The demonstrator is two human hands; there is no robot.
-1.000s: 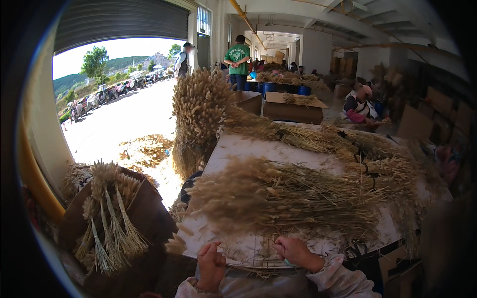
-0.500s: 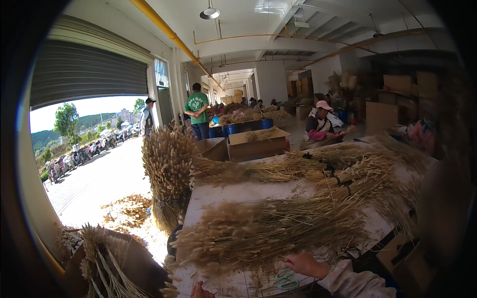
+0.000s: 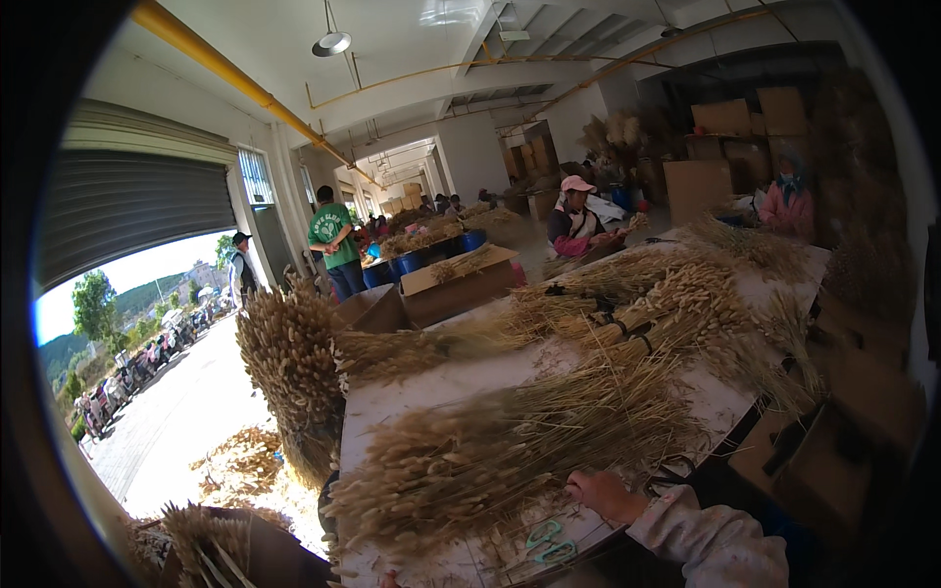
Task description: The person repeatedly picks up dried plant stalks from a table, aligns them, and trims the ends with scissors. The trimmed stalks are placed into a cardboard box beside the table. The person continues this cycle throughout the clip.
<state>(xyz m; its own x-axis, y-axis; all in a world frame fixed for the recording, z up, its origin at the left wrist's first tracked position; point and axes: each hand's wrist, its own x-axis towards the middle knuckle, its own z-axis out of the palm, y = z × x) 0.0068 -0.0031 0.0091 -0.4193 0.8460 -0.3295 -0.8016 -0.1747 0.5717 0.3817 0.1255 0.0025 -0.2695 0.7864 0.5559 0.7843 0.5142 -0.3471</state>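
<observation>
A broad heap of dried bunny-tail grass [image 3: 470,456] lies across the table [image 3: 392,400], its fluffy heads to the left and thin stems to the right. At the heap's near edge, my right hand [image 3: 605,496] rests with its fingers curled in; what they hold, if anything, is hidden. Green-handled scissors [image 3: 549,541] lie on the tabletop, just left of and nearer than that hand. Only a bit of my left hand [image 3: 389,580] shows at the lower edge, its fingers mostly out of view. Beyond the right hand is a dark looped handle [image 3: 672,471].
Tied grass bundles [image 3: 627,328] cover the table's far side. A tall grass sheaf [image 3: 289,358] stands at its left, with an open carton [image 3: 456,289] behind. More boxes [image 3: 823,461] sit at the right. A person in a pink cap [image 3: 578,220] works across the table; others stand farther back.
The view has swung to the right and tilted. My left hand has slipped almost out of the lower edge. My right hand remains by the heap's near edge, fingers still curled.
</observation>
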